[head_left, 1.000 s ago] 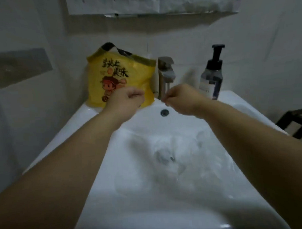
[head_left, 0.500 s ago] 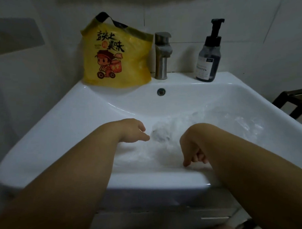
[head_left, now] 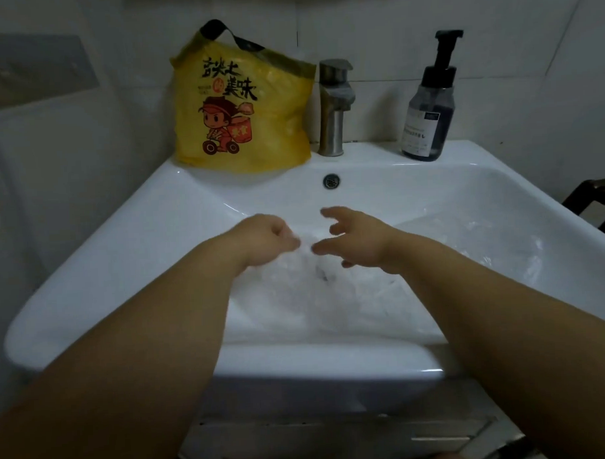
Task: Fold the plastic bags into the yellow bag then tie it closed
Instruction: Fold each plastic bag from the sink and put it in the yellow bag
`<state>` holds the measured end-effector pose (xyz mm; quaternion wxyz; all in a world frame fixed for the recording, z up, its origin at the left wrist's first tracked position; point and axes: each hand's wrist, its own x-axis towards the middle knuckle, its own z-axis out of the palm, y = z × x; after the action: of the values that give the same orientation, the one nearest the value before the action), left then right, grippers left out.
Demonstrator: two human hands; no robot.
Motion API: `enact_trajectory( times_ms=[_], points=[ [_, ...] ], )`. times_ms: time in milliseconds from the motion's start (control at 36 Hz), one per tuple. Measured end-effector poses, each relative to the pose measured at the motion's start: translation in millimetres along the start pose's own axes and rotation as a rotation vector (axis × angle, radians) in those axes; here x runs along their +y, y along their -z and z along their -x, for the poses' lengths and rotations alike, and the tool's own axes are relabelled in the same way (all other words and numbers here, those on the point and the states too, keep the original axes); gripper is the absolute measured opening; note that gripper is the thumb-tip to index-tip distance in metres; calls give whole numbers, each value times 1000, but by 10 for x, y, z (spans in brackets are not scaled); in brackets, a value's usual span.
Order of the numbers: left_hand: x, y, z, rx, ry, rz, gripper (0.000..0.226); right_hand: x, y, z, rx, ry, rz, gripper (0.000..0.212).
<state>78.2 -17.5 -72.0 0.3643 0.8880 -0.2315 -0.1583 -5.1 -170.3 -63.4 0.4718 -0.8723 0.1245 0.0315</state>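
The yellow bag [head_left: 242, 111], printed with a cartoon courier and fitted with a black handle, stands upright on the sink's back ledge, left of the tap. Crumpled clear plastic bags [head_left: 331, 297] lie in the sink basin. My left hand [head_left: 263, 241] hovers over them with its fingers curled and seems to pinch a raised bit of the clear plastic between thumb and fingers. My right hand [head_left: 353, 239] is just to the right of it, fingers spread and holding nothing. Both hands are well in front of the yellow bag.
The white sink [head_left: 90, 271] fills the middle of the view. A metal tap [head_left: 334, 108] stands at the back centre, and a dark soap pump bottle [head_left: 429, 111] at the back right. Tiled wall lies behind, and a dark frame [head_left: 598, 198] stands to the right.
Both hands left the yellow bag and dropped into the basin onto the clear plastic. Since then they have lifted a little, and the right hand's fingers have spread open.
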Motion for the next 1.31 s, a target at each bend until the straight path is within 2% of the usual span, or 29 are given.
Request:
enact_trajectory(
  times_ms=[56,83,111,167,194,250,278,333,389,417,472,528,556,639,722,806,861,944,972,1028,1083,1139,1222,1306],
  points=[
    [90,36,40,40,-38,258,14,-19,-5,14,-53,-5,-58,86],
    [144,50,65,41,-46,397,14,-20,-14,12,-67,-7,-50,83],
    [175,63,64,44,-47,527,14,-23,-27,9,-64,-5,-24,71],
    [222,97,69,73,-51,714,11,-35,-36,8,13,15,6,28],
    [256,121,94,92,-66,780,6,-46,-28,19,60,23,-20,14],
    [282,169,110,129,-108,903,11,-103,10,57,110,37,-162,10],
    [275,195,110,154,-119,953,14,-143,34,77,111,42,-266,12],
    [291,237,170,181,-123,1023,15,-186,99,133,64,27,-454,44],
    [300,251,214,161,-129,1091,27,-189,124,168,-18,13,-499,71],
    [322,242,261,148,-130,1111,31,-183,109,185,-48,13,-492,72],
    [335,225,315,142,-140,1094,19,-198,65,220,-66,28,-486,54],
    [370,200,367,113,-166,1094,18,-243,9,237,10,80,-533,19],
    [354,189,357,119,-166,1093,17,-254,-6,229,70,93,-574,10],
    [350,214,389,243,-84,1049,13,-267,17,201,281,99,-653,17],
    [235,187,302,403,-70,744,20,-240,109,179,410,109,-731,20],
    [148,130,266,481,-62,353,25,-217,174,182,400,118,-784,20],
    [111,102,246,524,-76,131,43,-202,168,186,354,110,-742,18],
    [188,106,294,671,-239,99,48,-173,128,174,336,107,-641,19],
    [228,99,317,665,-277,136,44,-176,114,166,343,111,-619,18],
    [294,50,353,491,-278,235,38,-181,82,148,357,119,-601,17],
    [322,-17,370,241,-226,247,45,-182,65,133,368,143,-629,16],
    [318,-56,372,123,-193,175,57,-189,72,144,347,181,-664,12],
    [293,-44,360,127,-141,85,61,-206,81,183,266,237,-729,7],
    [280,-36,336,185,-163,118,31,-240,73,201,225,236,-729,12]
  ],
)
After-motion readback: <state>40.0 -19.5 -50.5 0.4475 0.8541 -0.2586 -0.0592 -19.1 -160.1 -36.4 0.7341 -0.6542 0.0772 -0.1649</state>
